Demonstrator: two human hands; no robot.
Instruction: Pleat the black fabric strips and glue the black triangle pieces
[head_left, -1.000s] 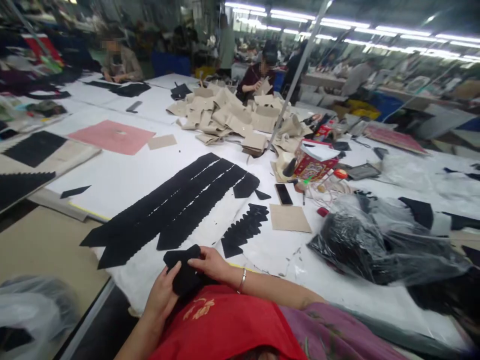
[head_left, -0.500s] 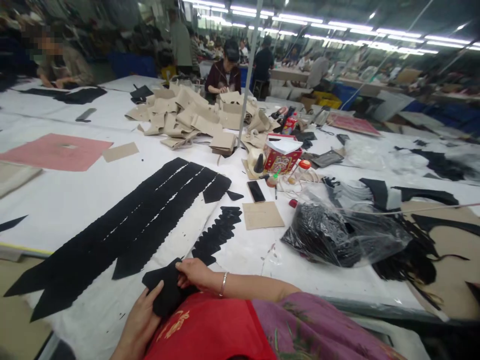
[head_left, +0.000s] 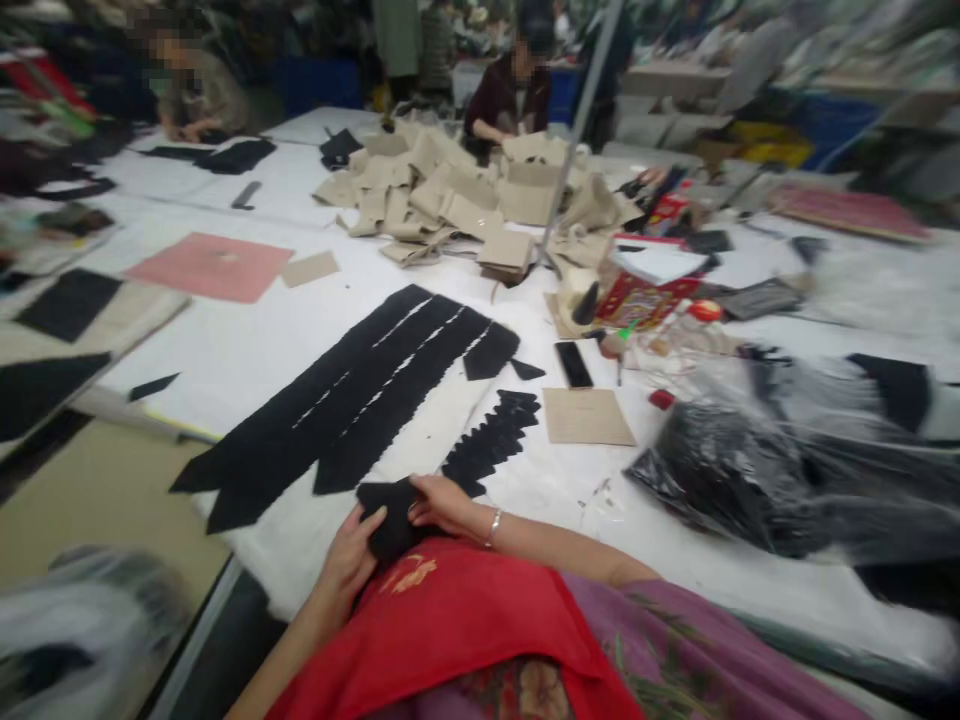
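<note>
Close to my red apron, both hands grip one black fabric piece. My left hand pinches its left side, thumb on top. At the piece's upper right edge, the fingers of my right hand are closed on it; a silver bracelet circles that wrist. Part of the piece is hidden by my hands and the apron. Beyond them, long black strips lie in overlapping rows on the white table. A fanned row of small black pieces lies just past my right hand.
A beige pile sits at the back around a metal pole. To the right are a phone, a tan card, a red box and a black plastic bag. Co-workers sit across the table.
The camera view has swung left and down, so everything sits farther right in the picture. Both hands still hold the black fabric piece, with little change in grip.
</note>
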